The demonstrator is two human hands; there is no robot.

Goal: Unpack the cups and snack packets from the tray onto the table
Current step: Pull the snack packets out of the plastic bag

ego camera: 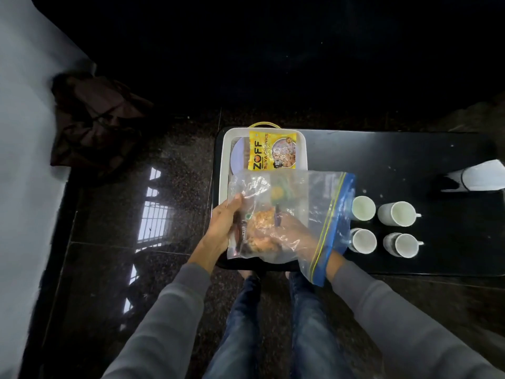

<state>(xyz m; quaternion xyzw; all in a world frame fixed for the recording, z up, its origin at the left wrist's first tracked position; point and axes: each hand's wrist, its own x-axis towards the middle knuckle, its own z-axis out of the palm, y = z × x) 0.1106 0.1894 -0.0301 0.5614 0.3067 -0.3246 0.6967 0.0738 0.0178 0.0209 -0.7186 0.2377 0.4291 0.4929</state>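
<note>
Near edge: I see both grey sleeves coming in over jeans. Left hand [222,225] is closed on the left edge of a clear zip bag [289,214], thumb on top. Right hand [293,236] is inside the bag through its blue zip mouth, visible thru the plastic; fingers look curled at an orange snack packet [262,233] in there, but can't tell if it's actually gripped. Bag is held above the near half of the white tray [224,162], at the left end of the black bench [410,160]. Right of the bag, 4 white cups [382,227] stand upright on the bench in a 2x2 block. Further back in the tray: yellow ZOFF packet [272,151], lying flat, w/ a pale round plate [237,157] just left of it.
</note>
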